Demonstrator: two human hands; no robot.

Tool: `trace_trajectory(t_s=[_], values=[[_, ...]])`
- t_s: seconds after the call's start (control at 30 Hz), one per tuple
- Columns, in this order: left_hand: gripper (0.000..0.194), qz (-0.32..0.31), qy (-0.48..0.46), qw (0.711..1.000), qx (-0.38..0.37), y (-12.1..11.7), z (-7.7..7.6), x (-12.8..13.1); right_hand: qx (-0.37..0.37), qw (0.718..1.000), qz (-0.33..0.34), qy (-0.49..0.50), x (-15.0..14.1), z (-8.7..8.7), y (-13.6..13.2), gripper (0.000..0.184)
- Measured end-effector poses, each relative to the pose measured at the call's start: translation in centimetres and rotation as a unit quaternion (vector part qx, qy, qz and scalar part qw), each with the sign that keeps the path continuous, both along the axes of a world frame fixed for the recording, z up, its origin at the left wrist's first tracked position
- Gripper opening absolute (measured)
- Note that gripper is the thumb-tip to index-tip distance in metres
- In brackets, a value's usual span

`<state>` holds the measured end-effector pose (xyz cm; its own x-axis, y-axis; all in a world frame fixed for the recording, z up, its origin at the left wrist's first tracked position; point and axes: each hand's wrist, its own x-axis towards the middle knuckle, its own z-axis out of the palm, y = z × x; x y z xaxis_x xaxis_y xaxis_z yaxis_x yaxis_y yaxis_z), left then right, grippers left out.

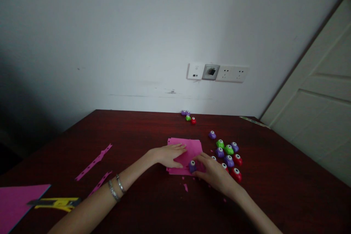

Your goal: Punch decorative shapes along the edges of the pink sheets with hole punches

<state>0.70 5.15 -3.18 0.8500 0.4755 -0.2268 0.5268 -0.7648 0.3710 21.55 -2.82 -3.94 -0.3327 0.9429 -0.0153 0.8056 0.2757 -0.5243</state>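
Note:
Pink paper sheets (pixel 193 146) lie in a stack at the middle of the table. My left hand (pixel 171 155) rests flat on the left part of the stack, fingers spread, holding nothing. At the stack's lower right, my right hand (pixel 212 172) has its thumb and fingers around a small purple craft punch (pixel 192 167) with a white, dark-centred top. Part of that punch is covered by the fingers. Tiny pink scraps (pixel 185 187) lie just below the stack. Several more punches in purple, green (pixel 229 149) and red (pixel 237 159) stand right of my right hand, some partly hidden by it.
Two pink strips with holes (pixel 94 162) lie on the left. A yellow utility knife (pixel 57 203) overlaps a larger pink sheet (pixel 19 204) at the lower left. More punches (pixel 188 117) stand by the wall, below the sockets (pixel 230 74). A flat strip (pixel 255 121) lies at the back right.

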Motion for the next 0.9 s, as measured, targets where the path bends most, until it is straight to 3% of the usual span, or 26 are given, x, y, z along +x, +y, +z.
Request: trace_trajectory(t_s=[0.3,0.47,0.57,0.7,0.8,0.9], values=[[0.073,-0.005,-0.027,1.000,-0.009,-0.1,0.6,0.1,0.032,0.999,0.004,-0.002,0.2,-0.5,0.0,0.023],[0.069,-0.005,-0.054,0.998,-0.014,0.1,1.1,-0.1,0.016,1.000,-0.005,0.005,0.4,0.1,-0.1,0.035],[0.057,0.017,-0.086,0.996,0.008,0.3,1.7,-0.2,0.008,0.999,-0.014,0.038,1.0,0.3,0.1,0.039],[0.031,0.093,-0.157,0.983,0.037,0.5,2.6,-0.4,-0.068,0.989,-0.023,0.127,1.7,0.3,0.6,0.038],[0.026,0.112,-0.172,0.978,0.022,0.5,2.7,-0.4,-0.142,0.975,-0.034,0.167,1.8,0.1,0.8,0.041],[0.022,0.085,-0.159,0.983,0.011,0.1,2.1,-0.3,-0.113,0.983,-0.025,0.143,1.5,-0.1,0.9,0.041]])
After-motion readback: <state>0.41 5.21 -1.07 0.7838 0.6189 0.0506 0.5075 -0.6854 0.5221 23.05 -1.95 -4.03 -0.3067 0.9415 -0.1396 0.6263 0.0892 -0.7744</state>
